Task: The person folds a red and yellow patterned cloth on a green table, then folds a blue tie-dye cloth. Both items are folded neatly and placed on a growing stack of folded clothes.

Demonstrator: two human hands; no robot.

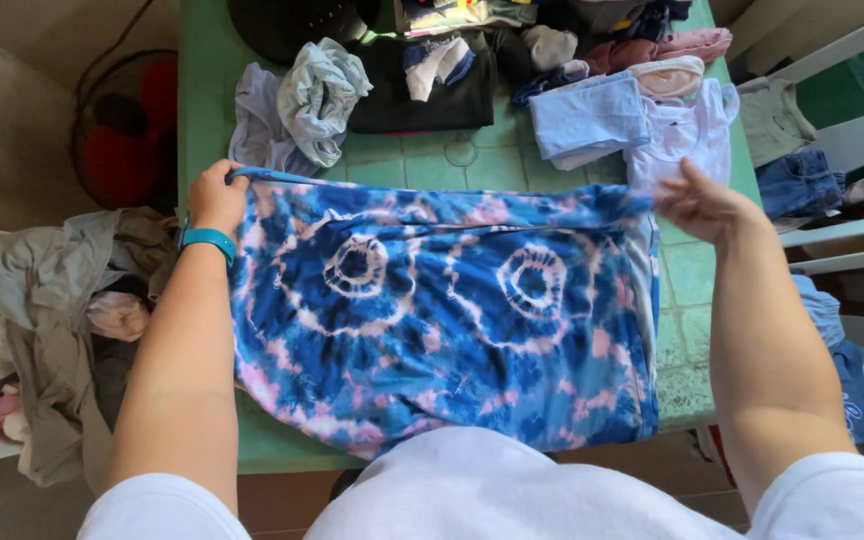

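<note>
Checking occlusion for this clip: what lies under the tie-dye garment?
The tie-dye garment lies spread on the green table, bare at its right and far edges. The left hand grips its far left corner. Whatever else lies beneath is covered.

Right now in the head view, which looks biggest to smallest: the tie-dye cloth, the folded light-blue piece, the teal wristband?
1. Tie-dye cloth, by far the largest.
2. Folded light-blue piece, though it lies farther from the camera.
3. Teal wristband, smallest.
</note>
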